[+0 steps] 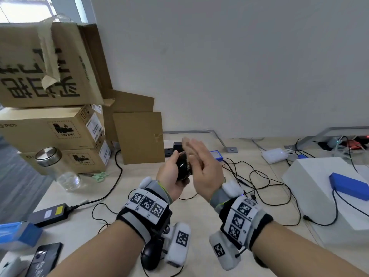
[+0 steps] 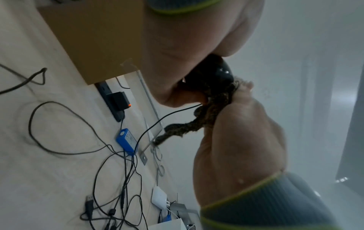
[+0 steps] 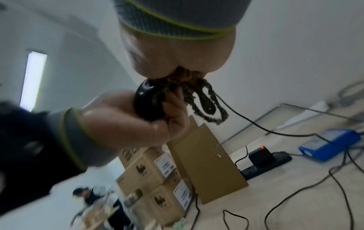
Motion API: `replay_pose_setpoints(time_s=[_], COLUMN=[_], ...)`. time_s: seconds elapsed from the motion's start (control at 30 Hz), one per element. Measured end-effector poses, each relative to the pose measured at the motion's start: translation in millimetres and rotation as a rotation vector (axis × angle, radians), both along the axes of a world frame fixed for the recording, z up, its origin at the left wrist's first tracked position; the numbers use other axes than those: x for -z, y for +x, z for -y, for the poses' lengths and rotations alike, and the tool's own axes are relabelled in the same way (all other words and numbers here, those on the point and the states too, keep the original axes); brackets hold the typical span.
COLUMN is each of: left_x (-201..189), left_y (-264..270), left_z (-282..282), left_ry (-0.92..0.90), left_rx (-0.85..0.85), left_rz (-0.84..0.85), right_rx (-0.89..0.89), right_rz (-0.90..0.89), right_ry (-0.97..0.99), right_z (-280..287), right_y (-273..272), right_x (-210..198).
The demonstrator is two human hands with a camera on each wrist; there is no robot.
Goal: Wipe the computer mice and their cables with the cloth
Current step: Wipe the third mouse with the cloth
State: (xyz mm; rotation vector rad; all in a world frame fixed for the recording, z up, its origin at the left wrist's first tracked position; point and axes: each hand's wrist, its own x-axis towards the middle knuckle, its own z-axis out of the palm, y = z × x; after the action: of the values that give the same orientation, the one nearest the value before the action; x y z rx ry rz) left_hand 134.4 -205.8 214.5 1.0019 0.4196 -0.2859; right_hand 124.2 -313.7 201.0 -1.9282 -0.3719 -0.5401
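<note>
My left hand (image 1: 169, 174) grips a glossy black mouse (image 1: 182, 166) held up above the desk. My right hand (image 1: 205, 164) lies against the mouse's right side with fingers straight, pressing a brownish knitted cloth (image 1: 186, 141) onto it. In the left wrist view the cloth (image 2: 197, 123) hangs down from between the mouse (image 2: 218, 74) and the right hand (image 2: 240, 140), and the mouse's thin black cable (image 2: 157, 123) drops toward the desk. The right wrist view shows the mouse (image 3: 145, 102), the cloth (image 3: 199, 96) and the left hand (image 3: 126, 123). A second black mouse (image 1: 150, 255) lies on the desk under my left wrist.
Stacked cardboard boxes (image 1: 56, 132) fill the left rear, with a lidded glass jar (image 1: 60, 168) and green scissors (image 1: 100, 175) before them. A black power adapter (image 1: 50, 214) and a phone (image 1: 45, 258) lie front left. Tangled cables (image 1: 259, 182), a small blue box (image 1: 216, 154) and a white box (image 1: 319, 196) are on the right.
</note>
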Motion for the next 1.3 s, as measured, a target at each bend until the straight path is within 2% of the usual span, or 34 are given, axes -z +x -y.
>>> replay_pose_setpoints(time_s=[0.13, 0.2, 0.3, 0.4, 0.47, 0.57, 0.63, 0.8, 0.87, 0.93, 1.03, 1.17, 1.23, 1.3], left_x=[-5, -5, -7, -16, -20, -21, -20, -13, -7, -7, -4, 3, 1, -3], left_y=[2, 2, -1, -7, -9, -14, -15, -8, -4, -4, -2, 2, 1, -2], left_z=[-2, -3, -5, 4, 6, 4, 4, -1, -2, 3, 6, -7, -8, -7], left_ry=[-0.131, -0.070, 0.040, 0.143, 0.230, 0.305, 0.354, 0.214, 0.138, 0.114, 0.076, -0.035, -0.005, 0.091], left_rx=[0.058, 0.091, 0.110, 0.137, 0.180, 0.349, 0.413, 0.237, 0.196, 0.161, 0.084, 0.072, 0.127, 0.215], left_rz=[0.016, -0.046, -0.071, 0.002, 0.088, 0.218, 0.218, 0.072, 0.044, 0.033, 0.006, -0.022, -0.010, 0.005], right_rx=[-0.217, -0.155, 0.033, 0.079, 0.102, 0.134, 0.162, 0.309, 0.302, 0.222, 0.063, -0.258, -0.254, -0.096], right_rz=[0.261, 0.217, -0.018, -0.068, -0.106, -0.131, -0.159, -0.168, -0.179, -0.212, -0.081, 0.138, 0.150, 0.084], right_ry=[-0.240, -0.287, -0.060, 0.173, 0.218, 0.216, 0.222, 0.264, 0.232, 0.131, -0.212, -0.343, -0.313, -0.259], right_z=[3, 20, 33, 27, 26, 29, 29, 40, 40, 29, 11, 13, 23, 35], right_y=[2, 17, 25, 23, 26, 28, 30, 39, 37, 30, 7, -11, -1, 17], right_x=[10, 6, -5, -11, -11, -6, -4, -15, -19, -16, -4, -1, -3, -7])
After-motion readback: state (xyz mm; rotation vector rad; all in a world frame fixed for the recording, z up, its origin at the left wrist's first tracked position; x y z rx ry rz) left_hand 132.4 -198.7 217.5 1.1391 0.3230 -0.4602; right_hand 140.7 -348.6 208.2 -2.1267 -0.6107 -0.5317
